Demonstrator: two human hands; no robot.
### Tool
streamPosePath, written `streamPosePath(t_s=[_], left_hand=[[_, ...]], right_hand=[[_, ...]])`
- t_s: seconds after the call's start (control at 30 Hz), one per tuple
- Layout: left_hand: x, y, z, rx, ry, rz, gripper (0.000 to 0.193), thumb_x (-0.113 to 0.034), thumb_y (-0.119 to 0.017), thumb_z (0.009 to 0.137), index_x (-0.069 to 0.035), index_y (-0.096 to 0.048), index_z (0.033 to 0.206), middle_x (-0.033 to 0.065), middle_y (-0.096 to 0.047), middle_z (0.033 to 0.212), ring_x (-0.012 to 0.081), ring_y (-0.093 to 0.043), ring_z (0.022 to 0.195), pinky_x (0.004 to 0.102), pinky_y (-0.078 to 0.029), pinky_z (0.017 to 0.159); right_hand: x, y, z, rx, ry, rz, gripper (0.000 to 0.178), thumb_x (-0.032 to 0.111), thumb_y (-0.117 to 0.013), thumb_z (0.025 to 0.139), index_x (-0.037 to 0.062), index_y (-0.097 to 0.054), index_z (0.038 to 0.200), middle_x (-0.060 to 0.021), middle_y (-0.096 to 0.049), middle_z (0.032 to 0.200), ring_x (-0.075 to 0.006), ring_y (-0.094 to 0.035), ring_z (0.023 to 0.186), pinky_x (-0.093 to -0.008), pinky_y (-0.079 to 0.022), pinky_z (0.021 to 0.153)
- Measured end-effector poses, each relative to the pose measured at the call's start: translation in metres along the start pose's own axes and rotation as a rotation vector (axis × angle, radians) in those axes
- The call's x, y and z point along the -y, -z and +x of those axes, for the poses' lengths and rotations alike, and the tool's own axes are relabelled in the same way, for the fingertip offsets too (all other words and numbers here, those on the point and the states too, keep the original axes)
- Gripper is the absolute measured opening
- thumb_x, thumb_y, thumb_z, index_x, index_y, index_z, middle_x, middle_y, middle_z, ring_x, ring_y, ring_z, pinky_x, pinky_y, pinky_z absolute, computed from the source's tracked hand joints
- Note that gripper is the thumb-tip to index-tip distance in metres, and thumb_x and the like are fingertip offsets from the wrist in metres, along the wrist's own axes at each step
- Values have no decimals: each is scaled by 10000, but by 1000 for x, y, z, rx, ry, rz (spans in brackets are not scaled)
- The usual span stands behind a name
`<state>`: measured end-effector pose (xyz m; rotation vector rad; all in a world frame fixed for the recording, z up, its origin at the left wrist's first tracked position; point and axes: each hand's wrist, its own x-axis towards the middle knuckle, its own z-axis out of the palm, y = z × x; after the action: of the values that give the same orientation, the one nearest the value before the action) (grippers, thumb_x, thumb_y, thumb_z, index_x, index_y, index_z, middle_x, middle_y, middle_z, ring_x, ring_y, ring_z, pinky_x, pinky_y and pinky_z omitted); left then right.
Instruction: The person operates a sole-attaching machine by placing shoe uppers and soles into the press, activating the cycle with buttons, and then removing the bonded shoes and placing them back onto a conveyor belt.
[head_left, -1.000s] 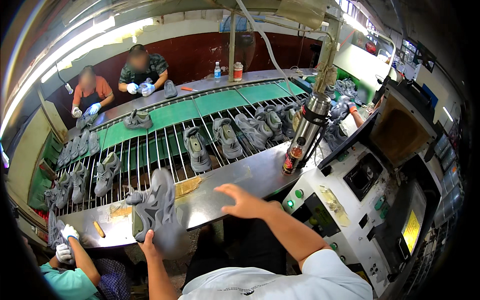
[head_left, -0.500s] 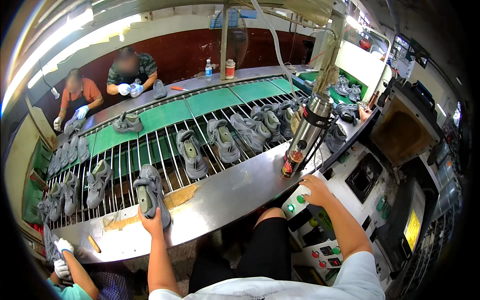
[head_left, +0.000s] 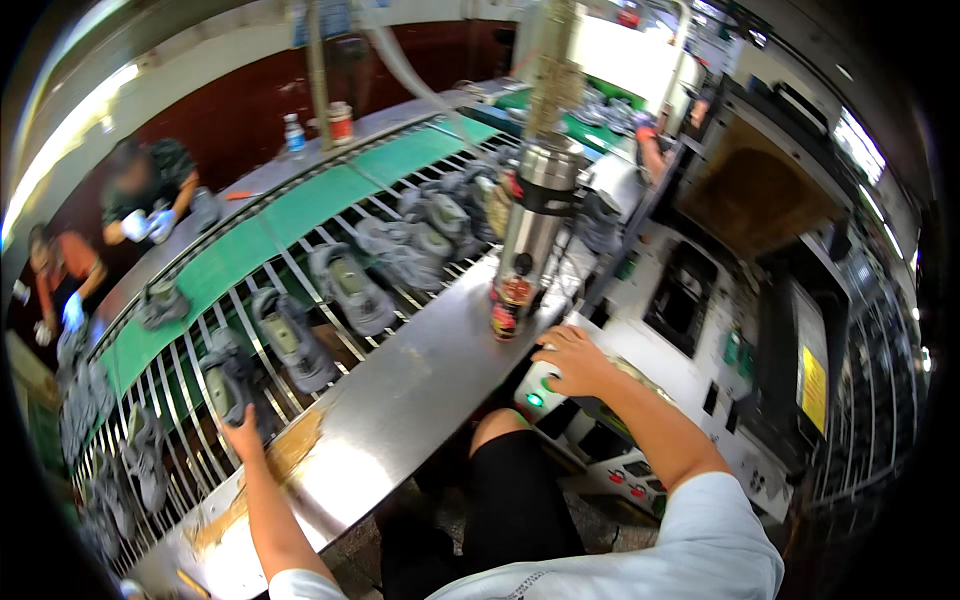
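My left hand (head_left: 242, 436) grips the heel end of a grey sneaker (head_left: 226, 388), which is out over the bars of the roller rack (head_left: 170, 385). Its toe points away from me. My right hand (head_left: 575, 362) rests at the corner of the white machine panel (head_left: 625, 325), fingers apart and bent, holding nothing. Just below it is a lit green button (head_left: 535, 400). Another grey sneaker (head_left: 295, 340) stands on the bars to the right of the held one, and a further grey sneaker (head_left: 352, 290) sits beyond that.
A steel thermos (head_left: 540, 230) stands on the metal ledge (head_left: 400, 400) near my right hand. Behind the bars runs a green belt (head_left: 300, 205). Two people in gloves work at the far left. The machine's raised lid (head_left: 765, 180) is at the right.
The view has swung right. My left hand has carried the sneaker from the ledge's edge forward onto the bars. My right hand stays at the panel corner.
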<state>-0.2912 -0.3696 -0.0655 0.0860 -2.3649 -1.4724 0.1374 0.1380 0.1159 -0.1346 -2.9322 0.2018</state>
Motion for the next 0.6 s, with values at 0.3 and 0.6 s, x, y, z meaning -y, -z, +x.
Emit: streamPosePath(t_s=[0.3,0.6], left_hand=[[-21,-2,-43,-41,-127,536,711,-498,-477,928,39,-362,1380,232,-436,1382,377,-433,1255,400,-362,1029],[-58,19,-121,47,-221,840,395,-244,-504,914,26,-537,1200,227,-605,1130,409,-583,982,462,-451,859]], right_hand=[[-16,-29,-7,-141,-13,-120,194,120,-572,724,95,-680,884,-93,-587,1096,-255,-493,1117,-397,-331,1004],[-14,-27,-7,-181,5,-133,172,143,-569,744,79,-676,863,-100,-590,1015,-259,-504,1066,-400,-327,1004]])
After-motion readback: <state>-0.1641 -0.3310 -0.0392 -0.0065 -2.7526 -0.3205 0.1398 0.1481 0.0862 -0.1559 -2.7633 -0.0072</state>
